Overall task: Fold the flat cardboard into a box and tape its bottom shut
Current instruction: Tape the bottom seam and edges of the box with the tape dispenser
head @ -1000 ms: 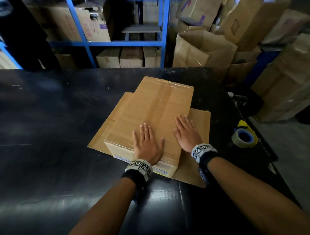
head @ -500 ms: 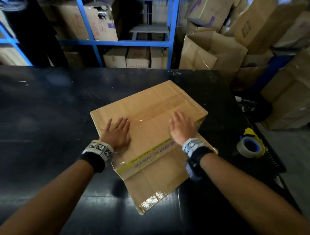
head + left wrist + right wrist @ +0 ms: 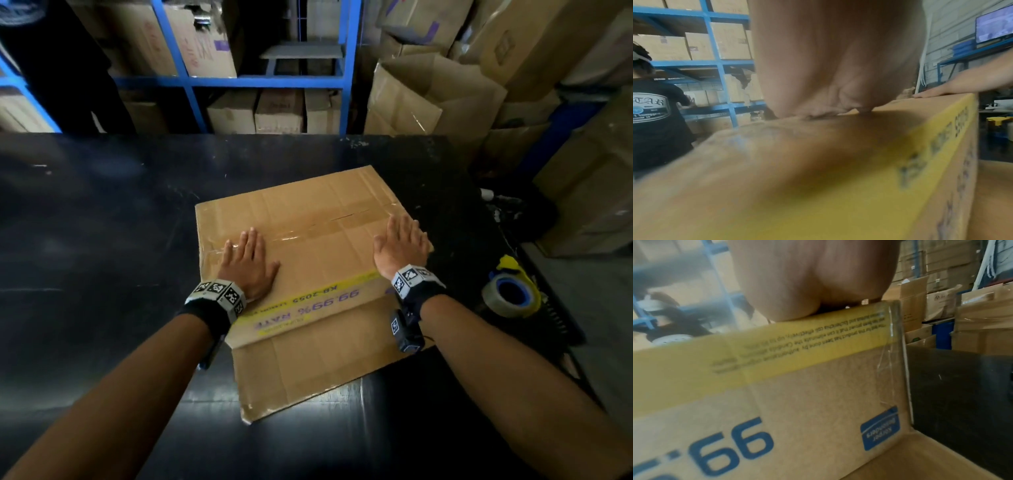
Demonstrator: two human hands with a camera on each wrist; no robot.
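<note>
Now the box (image 3: 308, 246) sits with its long edge toward me, where a second ago its short end faced me and half a second ago it was mid-turn on a corner; my hands have swung it round on the black counter (image 3: 102, 222) and slid out to its two ends. My left hand (image 3: 248, 263) lies flat, fingers straight, near the left edge of the upturned bottom, and my right hand (image 3: 402, 241) lies flat over the right edge, fingers together; neither grip has closed on anything, both only press down on cardboard. Clear tape (image 3: 308, 229) already runs along the centre seam between my hands, and in the right wrist view its tail (image 3: 893, 344) comes down over the end wall. So I judge the bottom to be taped shut and this turn to be a last smoothing of the strip ends. As for contents, the box stands bottom up, so its inside is hidden from me; one loose top flap (image 3: 308, 370) is splayed out on the counter toward me. My tape roll (image 3: 510, 294), in its yellow dispenser, rests on the counter well to the right, untouched
</note>
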